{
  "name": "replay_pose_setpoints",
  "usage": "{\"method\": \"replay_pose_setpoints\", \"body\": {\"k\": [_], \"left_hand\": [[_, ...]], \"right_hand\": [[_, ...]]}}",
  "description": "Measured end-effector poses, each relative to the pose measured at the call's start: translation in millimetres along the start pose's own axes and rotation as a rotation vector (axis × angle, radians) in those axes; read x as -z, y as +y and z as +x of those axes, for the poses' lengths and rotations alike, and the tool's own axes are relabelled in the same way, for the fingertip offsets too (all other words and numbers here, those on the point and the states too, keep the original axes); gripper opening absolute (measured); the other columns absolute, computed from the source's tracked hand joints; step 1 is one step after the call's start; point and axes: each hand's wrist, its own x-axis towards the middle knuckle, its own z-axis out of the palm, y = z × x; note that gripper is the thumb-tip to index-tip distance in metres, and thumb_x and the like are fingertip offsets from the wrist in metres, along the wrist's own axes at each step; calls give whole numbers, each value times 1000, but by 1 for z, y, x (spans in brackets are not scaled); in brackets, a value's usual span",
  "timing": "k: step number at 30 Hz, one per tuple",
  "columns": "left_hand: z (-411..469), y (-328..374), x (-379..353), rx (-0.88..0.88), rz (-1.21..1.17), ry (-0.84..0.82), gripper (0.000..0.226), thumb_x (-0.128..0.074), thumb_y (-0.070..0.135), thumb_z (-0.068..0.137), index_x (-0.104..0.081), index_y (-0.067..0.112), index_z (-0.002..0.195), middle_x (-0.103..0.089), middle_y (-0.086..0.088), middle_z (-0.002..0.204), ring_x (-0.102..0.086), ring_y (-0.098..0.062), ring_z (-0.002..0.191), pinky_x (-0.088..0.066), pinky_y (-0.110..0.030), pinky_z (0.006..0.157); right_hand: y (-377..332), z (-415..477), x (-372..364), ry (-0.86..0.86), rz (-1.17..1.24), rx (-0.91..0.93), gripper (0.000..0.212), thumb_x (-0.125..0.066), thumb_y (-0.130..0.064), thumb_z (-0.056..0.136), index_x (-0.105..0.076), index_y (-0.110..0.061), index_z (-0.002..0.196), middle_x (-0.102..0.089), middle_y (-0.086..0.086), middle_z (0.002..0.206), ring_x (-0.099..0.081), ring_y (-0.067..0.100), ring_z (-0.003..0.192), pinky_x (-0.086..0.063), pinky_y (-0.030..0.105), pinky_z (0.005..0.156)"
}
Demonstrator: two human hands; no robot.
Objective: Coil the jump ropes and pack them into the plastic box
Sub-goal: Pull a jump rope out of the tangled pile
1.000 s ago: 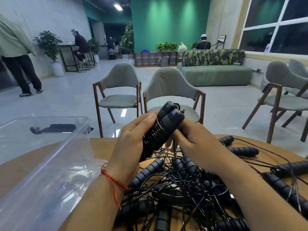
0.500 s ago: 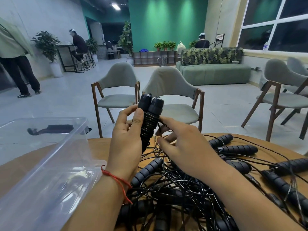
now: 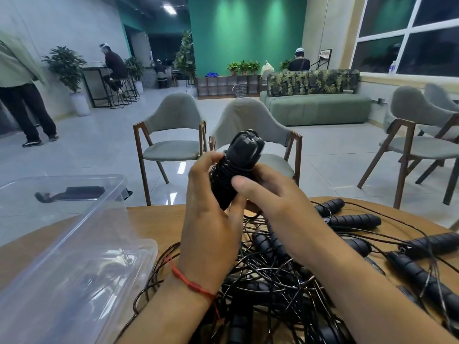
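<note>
While left hand [image 3: 208,219] and right hand [image 3: 275,202] clutch the paired handles [image 3: 238,165] mid-frame, the cord [image 3: 270,274] looks springy, light; ribbed grips hold best.

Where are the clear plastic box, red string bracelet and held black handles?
clear plastic box [image 3: 134,244], head view, right wall.
red string bracelet [image 3: 192,285], head view, wrist strand.
black jump-rope handles [image 3: 244,148], head view, top caps.

The round, light-brown wooden worktop [image 3: 161,224] carries a clear plastic box [image 3: 74,256] on its left side. Just beside the box, a tangled heap of black foam-handled jump ropes [image 3: 273,284] spreads toward the right edge.
</note>
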Motion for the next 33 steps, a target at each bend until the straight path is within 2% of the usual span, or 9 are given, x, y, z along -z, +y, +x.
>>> {"method": "replay_pose_setpoints", "body": {"k": [6, 9, 11, 14, 18, 21, 24, 30, 33], "left_hand": [[-2, 8, 3, -174, 183, -230, 82, -70, -2, 86, -39, 34, 153, -49, 14, 155, -49, -10, 144, -47, -45, 115], [11, 11, 17, 93, -330, -275, 43, -57, -3, 103, -61, 23, 137, -71, 12, 130, -67, -7, 122, -58, -28, 97], [22, 4, 25, 336, -445, -159, 24, -54, 21, 109, -67, 22, 129, -75, 8, 124, -70, -7, 116, -62, -33, 92], [27, -6, 30, 636, -584, -414, 48, -47, 62, 100, -73, 30, 125, -76, -4, 124, -76, -23, 104, -64, -48, 82], [28, -7, 39, 631, -758, -636, 46, -54, 68, 91, -79, 37, 116, -76, -5, 109, -70, -23, 74, -58, -32, 55], [28, -7, 35, 650, -757, -616, 56, -62, 60, 83, -74, 21, 121, -77, -8, 108, -74, -28, 81, -63, -33, 60], [25, -6, 30, 553, -708, -519, 57, -69, 56, 94, -66, 12, 130, -77, -14, 119, -78, -33, 100, -66, -36, 74], [18, 5, 18, 351, -565, -253, 57, -67, 45, 88, -63, 23, 141, -79, -6, 113, -79, -30, 99, -67, -39, 79], [12, 7, 15, 238, -356, -111, 52, -74, 46, 88, -65, 35, 137, -77, 16, 111, -75, -6, 106, -63, -28, 88]], "right_hand": [[7, 6, 11, 94, 113, -97, 32, -73, -41, 101, -74, -26, 129, -79, 1, 122, -73, 22, 121, -50, 60, 111], [6, 9, 21, 72, 96, -99, 33, -76, -38, 99, -75, -25, 129, -79, 2, 122, -73, 23, 120, -50, 59, 112], [3, 9, 25, 50, 63, -79, 33, -79, -40, 94, -76, -25, 124, -79, 0, 122, -73, 23, 118, -53, 57, 110], [-4, 7, 27, -45, 46, -30, 27, -78, -39, 90, -79, -31, 115, -79, 0, 120, -72, 21, 117, -53, 52, 106], [-3, 5, 34, -104, 101, -7, 36, -83, -38, 85, -77, -24, 118, -77, 6, 120, -69, 30, 120, -50, 59, 108], [2, 9, 37, -90, 207, -10, 48, -82, -33, 84, -73, -8, 124, -72, 21, 127, -64, 43, 126, -42, 69, 115], [4, 11, 40, -110, 304, 11, 38, -82, -22, 87, -75, -8, 122, -72, 23, 125, -66, 37, 120, -49, 55, 110], [3, 10, 26, -61, 441, 42, 38, -68, -14, 98, -69, -1, 134, -72, 17, 133, -67, 28, 124, -55, 37, 103], [5, 10, 13, 25, 419, 13, 34, -63, -14, 104, -68, -5, 136, -74, 12, 133, -68, 26, 128, -54, 41, 111]]}}
